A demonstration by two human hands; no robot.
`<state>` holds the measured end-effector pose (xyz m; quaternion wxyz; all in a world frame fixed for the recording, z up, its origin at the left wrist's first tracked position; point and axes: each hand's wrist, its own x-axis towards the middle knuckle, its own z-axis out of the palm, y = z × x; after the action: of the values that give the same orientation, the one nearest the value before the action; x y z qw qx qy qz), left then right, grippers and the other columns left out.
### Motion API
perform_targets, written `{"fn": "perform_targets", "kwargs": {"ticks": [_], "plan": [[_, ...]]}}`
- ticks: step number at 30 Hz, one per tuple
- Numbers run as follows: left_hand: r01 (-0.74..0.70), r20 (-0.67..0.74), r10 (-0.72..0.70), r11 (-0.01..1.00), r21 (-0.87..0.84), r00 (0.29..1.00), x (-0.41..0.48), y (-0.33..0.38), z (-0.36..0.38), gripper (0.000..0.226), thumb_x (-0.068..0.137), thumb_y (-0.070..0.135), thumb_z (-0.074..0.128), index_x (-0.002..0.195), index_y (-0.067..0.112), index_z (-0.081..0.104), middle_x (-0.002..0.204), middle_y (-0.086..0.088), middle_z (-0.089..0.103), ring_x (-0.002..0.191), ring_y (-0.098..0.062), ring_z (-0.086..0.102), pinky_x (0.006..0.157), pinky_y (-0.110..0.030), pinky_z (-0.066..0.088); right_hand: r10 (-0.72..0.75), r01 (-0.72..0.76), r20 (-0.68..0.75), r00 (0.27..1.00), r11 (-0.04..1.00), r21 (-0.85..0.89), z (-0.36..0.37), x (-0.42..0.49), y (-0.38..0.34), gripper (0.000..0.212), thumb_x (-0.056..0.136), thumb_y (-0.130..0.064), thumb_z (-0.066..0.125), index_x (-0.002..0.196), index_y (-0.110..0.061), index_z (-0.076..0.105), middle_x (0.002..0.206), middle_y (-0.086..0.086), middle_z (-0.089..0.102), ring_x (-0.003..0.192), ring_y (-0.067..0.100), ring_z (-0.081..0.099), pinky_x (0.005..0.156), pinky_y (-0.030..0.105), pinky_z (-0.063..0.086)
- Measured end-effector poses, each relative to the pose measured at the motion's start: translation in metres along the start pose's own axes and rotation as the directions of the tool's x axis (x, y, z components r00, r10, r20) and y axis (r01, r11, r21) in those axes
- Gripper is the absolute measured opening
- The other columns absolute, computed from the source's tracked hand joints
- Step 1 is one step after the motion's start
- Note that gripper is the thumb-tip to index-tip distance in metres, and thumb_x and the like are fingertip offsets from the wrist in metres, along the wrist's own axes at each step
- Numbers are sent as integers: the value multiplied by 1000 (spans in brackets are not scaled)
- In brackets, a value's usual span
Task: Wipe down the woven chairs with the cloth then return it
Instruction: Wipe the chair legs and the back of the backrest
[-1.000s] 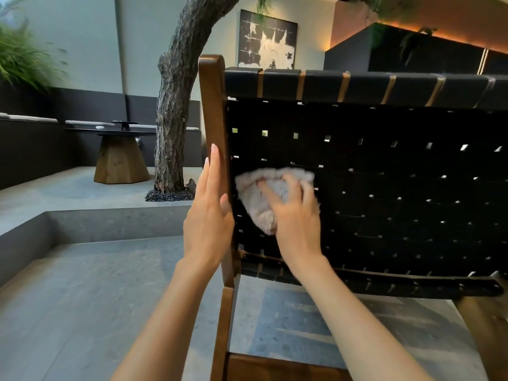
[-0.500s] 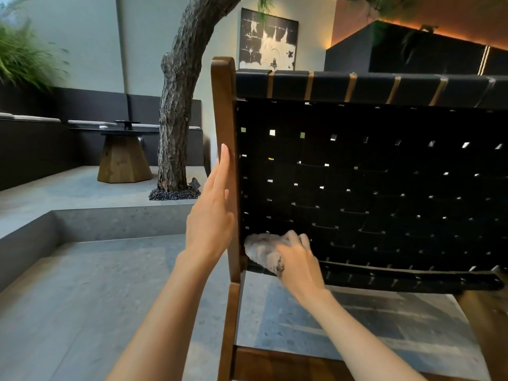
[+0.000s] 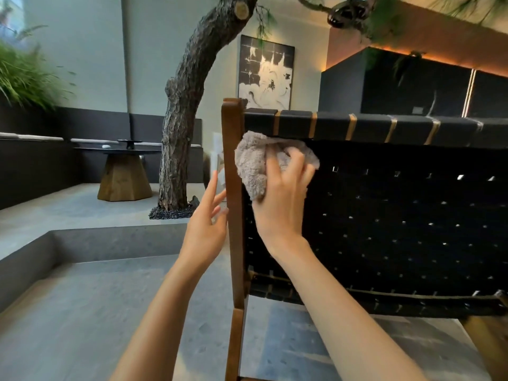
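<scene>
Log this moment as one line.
right hand: presses cloth on woven chair back, upper corner | left hand: open beside wooden frame

Chair (image 3: 384,215): upright, black woven back, tan wraps on the top rail, brown wood post on its left edge. Cloth (image 3: 251,160): grey, fluffy, bunched, pressed on the weave at the back's upper-left corner, just under the rail, overlapping the post, under right hand (image 3: 283,207).
</scene>
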<state>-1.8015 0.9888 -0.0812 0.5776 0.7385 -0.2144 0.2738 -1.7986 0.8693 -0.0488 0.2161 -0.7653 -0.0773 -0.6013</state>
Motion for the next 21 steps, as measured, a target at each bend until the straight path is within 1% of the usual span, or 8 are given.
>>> {"fn": "perform_targets", "kwargs": {"ticks": [4, 7, 8, 11, 13, 16, 20, 21], "plan": [[1, 2, -1, 998, -67, 1000, -1, 0, 2, 66, 99, 0, 39, 142, 44, 13, 143, 11, 38, 131, -1, 37, 107, -19, 32, -12, 22, 82, 997, 991, -129, 11, 1, -3, 50, 87, -29, 57, 135, -18, 51, 144, 16, 33, 125, 34, 33, 102, 41, 40], [2, -25, -5, 992, -128, 1000, 1, 1, 11, 63, 99, -2, 36, 148, 33, 17, 146, 13, 32, 135, -4, 33, 100, -5, 32, -56, 86, 141, 988, 971, -222, 10, 6, 4, 47, 90, -27, 53, 136, -21, 47, 141, 12, 34, 126, 32, 33, 102, 40, 38], [-14, -33, 9, 992, -129, 999, 0, 2, 14, 63, 99, -3, 35, 148, 32, 19, 147, 16, 29, 137, -2, 29, 102, -5, 29, -71, 108, 151, 986, 962, -250, 9, 8, 6, 47, 91, -25, 54, 137, -22, 47, 141, 11, 34, 126, 32, 33, 102, 40, 37], [-65, -72, 57, 991, -117, 996, -1, -1, 23, 65, 97, -7, 35, 149, 26, 17, 154, 11, 25, 141, -2, 22, 117, -28, 22, -118, 164, 176, 977, 947, -278, 9, 4, 11, 45, 93, -19, 52, 137, -23, 46, 139, 10, 37, 124, 29, 36, 100, 38, 37], [-66, -109, 55, 992, -106, 993, -2, -6, 29, 65, 98, -5, 36, 150, 27, 13, 156, 10, 22, 143, -4, 19, 118, -34, 21, -126, 178, 200, 972, 947, -267, 11, -5, 16, 45, 93, -17, 51, 138, -20, 46, 136, 11, 40, 121, 30, 38, 98, 38, 39], [-90, -158, 77, 993, -76, 984, -6, -16, 39, 67, 99, 0, 37, 148, 35, 9, 155, 16, 17, 143, -3, 18, 118, -34, 21, -113, 187, 272, 956, 946, -265, 19, -29, 28, 48, 91, -15, 53, 137, -18, 45, 131, 14, 43, 117, 32, 42, 96, 40, 44], [-99, -197, 93, 995, -18, 976, -21, -34, 52, 68, 99, 4, 39, 147, 40, 8, 134, 48, 17, 130, 20, 22, 108, -12, 24, -48, 150, 356, 933, 952, -265, 34, -77, 49, 52, 71, -8, 78, 120, -11, 61, 116, 16, 55, 101, 33, 55, 78, 39, 53], [-88, -203, 84, 996, -9, 976, -25, -39, 55, 67, 100, 5, 40, 148, 39, 8, 129, 51, 17, 128, 22, 22, 107, -10, 24, -28, 146, 390, 921, 949, -278, 39, -90, 54, 51, 66, -8, 82, 114, -11, 64, 113, 15, 57, 99, 32, 57, 76, 38, 54]]}}
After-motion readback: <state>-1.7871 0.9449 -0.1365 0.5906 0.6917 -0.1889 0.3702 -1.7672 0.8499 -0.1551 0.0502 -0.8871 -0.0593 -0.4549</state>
